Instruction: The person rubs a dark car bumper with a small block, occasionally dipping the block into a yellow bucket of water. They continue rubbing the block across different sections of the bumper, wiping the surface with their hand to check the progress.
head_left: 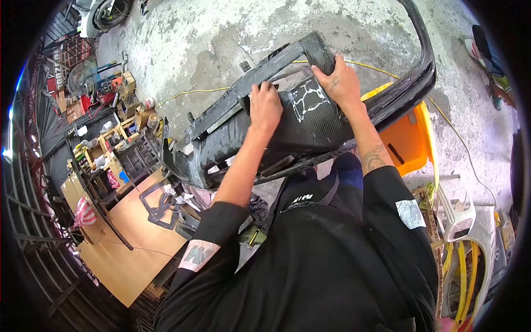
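A long black car bumper point(213, 146) with a carbon-fibre weave lies across in front of me. White streaks mark the woven middle section point(310, 102). Along its far side runs a dark frame-like strip point(238, 88) with a bent end point(319, 51). My left hand point(265, 105) is closed over the near edge of this strip, its fingertips partly hidden. My right hand point(340, 83) grips the bent end, thumb on the near side and fingers on the far side. A curved black end point(428, 72) of the bumper loops away on the right.
An orange-yellow bin point(412, 141) stands under the bumper's right part. A yellow hose point(191, 93) crosses the stained concrete floor. To the left are a wooden board point(138, 232), a dark frame point(157, 207) and cluttered tools. A white plastic chair point(456, 213) is at right; another person's legs show beyond.
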{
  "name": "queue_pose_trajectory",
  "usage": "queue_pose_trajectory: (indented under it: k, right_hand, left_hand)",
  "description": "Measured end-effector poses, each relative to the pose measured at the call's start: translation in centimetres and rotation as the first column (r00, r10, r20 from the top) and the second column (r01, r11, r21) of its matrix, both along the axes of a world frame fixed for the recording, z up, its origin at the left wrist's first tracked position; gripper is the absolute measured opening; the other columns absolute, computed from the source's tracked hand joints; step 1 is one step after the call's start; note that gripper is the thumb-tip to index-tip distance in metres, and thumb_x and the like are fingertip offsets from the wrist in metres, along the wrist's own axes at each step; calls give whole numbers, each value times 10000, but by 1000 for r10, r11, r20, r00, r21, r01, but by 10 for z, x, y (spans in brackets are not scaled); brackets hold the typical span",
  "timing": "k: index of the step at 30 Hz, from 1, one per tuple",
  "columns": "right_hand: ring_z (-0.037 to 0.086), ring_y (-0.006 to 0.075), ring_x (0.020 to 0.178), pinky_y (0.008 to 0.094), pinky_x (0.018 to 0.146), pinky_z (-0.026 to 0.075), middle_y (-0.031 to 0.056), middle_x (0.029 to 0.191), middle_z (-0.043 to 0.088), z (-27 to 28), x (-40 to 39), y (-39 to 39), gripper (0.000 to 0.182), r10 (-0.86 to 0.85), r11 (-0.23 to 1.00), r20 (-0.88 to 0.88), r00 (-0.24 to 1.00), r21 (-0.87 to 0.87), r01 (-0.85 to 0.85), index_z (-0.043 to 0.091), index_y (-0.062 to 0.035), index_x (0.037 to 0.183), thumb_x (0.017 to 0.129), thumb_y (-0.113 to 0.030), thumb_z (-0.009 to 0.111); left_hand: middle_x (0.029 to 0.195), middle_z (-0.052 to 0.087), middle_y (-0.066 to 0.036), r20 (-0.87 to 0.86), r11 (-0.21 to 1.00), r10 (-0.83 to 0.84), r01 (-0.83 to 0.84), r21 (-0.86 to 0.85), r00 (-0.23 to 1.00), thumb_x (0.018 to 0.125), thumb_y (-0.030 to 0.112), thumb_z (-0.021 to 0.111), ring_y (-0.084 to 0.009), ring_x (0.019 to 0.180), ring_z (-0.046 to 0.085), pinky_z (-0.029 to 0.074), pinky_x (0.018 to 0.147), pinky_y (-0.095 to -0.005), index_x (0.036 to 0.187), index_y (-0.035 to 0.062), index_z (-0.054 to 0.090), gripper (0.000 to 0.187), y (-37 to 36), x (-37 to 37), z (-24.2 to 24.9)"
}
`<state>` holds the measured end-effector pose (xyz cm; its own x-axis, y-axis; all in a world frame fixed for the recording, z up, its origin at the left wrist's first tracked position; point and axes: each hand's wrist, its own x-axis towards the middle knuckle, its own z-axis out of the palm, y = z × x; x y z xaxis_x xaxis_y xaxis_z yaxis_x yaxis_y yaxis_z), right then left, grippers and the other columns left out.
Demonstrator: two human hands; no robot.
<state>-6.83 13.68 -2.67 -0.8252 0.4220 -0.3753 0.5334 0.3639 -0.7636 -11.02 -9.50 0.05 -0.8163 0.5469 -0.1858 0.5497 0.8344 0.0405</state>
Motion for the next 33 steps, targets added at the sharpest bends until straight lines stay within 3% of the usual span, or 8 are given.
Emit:
queue_pose_trajectory:
  k: [5, 11, 15, 19, 23, 27, 28, 33]
  right_hand:
    - [709, 497, 1031, 526, 870, 560, 337, 1058, 729, 0, -5, 2, 804, 1, 1000, -17, 1000, 31, -1, 576, 95, 1345, 855, -503, 793]
    - [707, 505, 1011, 533, 863, 561, 331, 1040, 733, -1, 3, 0, 743, -13, 1000, -24, 1000, 12, 14, 600, 59, 1296, 853, -505, 795]
    - [706, 507, 1007, 533, 861, 562, 343, 1038, 728, -2, 0, 2, 757, 17, 999, -2, 1000, 27, -17, 588, 60, 1318, 857, -504, 795]
    - [699, 503, 1040, 525, 886, 559, 354, 1071, 718, -5, 1, -1, 778, -2, 998, -63, 998, 67, 6, 581, 81, 1317, 861, -514, 788]
    - [706, 500, 1029, 532, 890, 561, 340, 1062, 729, -1, 0, 2, 770, 6, 1000, 26, 1000, -2, -6, 584, 58, 1331, 866, -525, 779]
    - [710, 500, 1005, 535, 864, 564, 330, 1028, 733, -6, 3, -2, 770, -16, 997, -36, 999, 77, 19, 578, 63, 1317, 865, -526, 781]
    - [712, 500, 990, 533, 855, 566, 328, 1014, 735, -5, 3, -2, 760, -14, 998, -52, 999, 64, 17, 580, 67, 1312, 868, -515, 784]
    - [713, 509, 965, 544, 831, 565, 334, 992, 735, -4, 2, -4, 733, -23, 998, -68, 997, 61, 27, 595, 59, 1302, 867, -499, 790]
  left_hand:
    - [1079, 680, -193, -129, 988, -16, 35, 148, 991, 874, 11, 606, -398, 974, 583, 483, 882, -475, 968, -31, 737, 167, 20, 42, 8]
    - [1127, 676, -207, -85, 990, 47, -35, 135, 995, 855, -32, 610, -419, 991, 576, 478, 903, -494, 1023, -54, 726, 206, 14, 28, 6]
    - [1125, 676, -206, 16, 981, -59, 55, 185, 998, 863, -9, 624, -426, 989, 575, 476, 894, -503, 1028, -53, 723, 197, 4, 20, 16]
    - [1147, 690, -198, -54, 988, 83, -75, 137, 995, 892, 0, 616, -410, 984, 581, 474, 890, -496, 1052, -41, 724, 197, 14, 23, 7]
    - [1094, 682, -208, -34, 975, -53, 59, 213, 998, 866, -16, 588, -422, 975, 576, 475, 915, -497, 998, -58, 711, 185, 3, 20, 15]
    - [1155, 708, -194, -83, 992, 79, -70, 105, 993, 876, 29, 644, -420, 986, 596, 479, 907, -507, 1078, -34, 733, 229, 5, 20, -2]
    - [1187, 700, -204, -146, 995, -6, 20, 97, 989, 869, 30, 651, -428, 1008, 593, 476, 916, -514, 1076, -34, 730, 230, 11, 36, -1]
    - [1198, 668, -232, 38, 986, -1, -5, 167, 999, 852, -22, 576, -444, 1019, 579, 479, 936, -514, 1077, -88, 706, 268, -5, 10, 7]
